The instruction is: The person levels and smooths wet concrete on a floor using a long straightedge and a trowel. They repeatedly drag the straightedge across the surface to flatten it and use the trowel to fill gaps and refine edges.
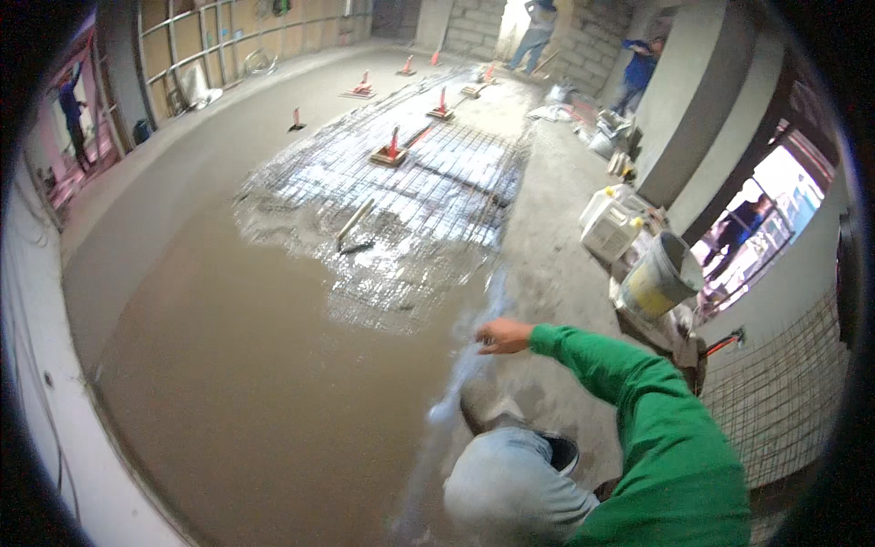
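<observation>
My right hand (504, 336), in a green sleeve, reaches out over the edge of the wet concrete (273, 365). Its fingers look curled, and whatever they may hold is hidden or too small to name. Below the hand are my boot (483, 406) and my bent knee in grey trousers (510, 488). My left hand does not show. Beyond the smooth grey surface, rougher concrete partly covers a steel mesh (428, 196). A pale wooden stick (355, 221) stands tilted in it, beside a small dark object (357, 248).
Orange-red posts on small bases (392, 150) stand among the mesh. On the right are a tilted bucket (658, 278), a white jerrycan (609, 228) and a leaning wire mesh panel (775, 392). Several people stand farther off, one person (536, 36) at the back doorway.
</observation>
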